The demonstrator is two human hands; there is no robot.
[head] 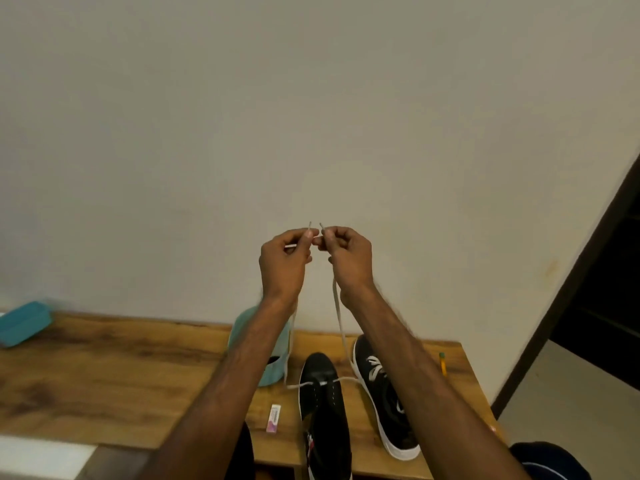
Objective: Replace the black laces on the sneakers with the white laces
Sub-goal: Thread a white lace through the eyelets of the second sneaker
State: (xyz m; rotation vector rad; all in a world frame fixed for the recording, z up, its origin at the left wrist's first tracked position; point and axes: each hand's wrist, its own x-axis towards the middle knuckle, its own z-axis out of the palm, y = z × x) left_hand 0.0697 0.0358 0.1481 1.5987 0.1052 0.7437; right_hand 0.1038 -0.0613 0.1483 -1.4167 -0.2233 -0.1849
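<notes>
Head view. Left hand [284,261] and right hand [348,258] are raised side by side before a plain matte wall, each pinching one stiff tip of the flat white lace [341,327] between thumb and curled fingers. The two strands fall from the hands to the front eyelets of the near black sneaker [323,403], directly below on the grained wooden table [104,368]. Below the right forearm lies a second black sneaker [384,396], white-soled and white-laced, with a yellow pencil [443,363] beyond. Under the left forearm sit a teal fabric object [273,341] and a small rectangular eraser [273,419].
</notes>
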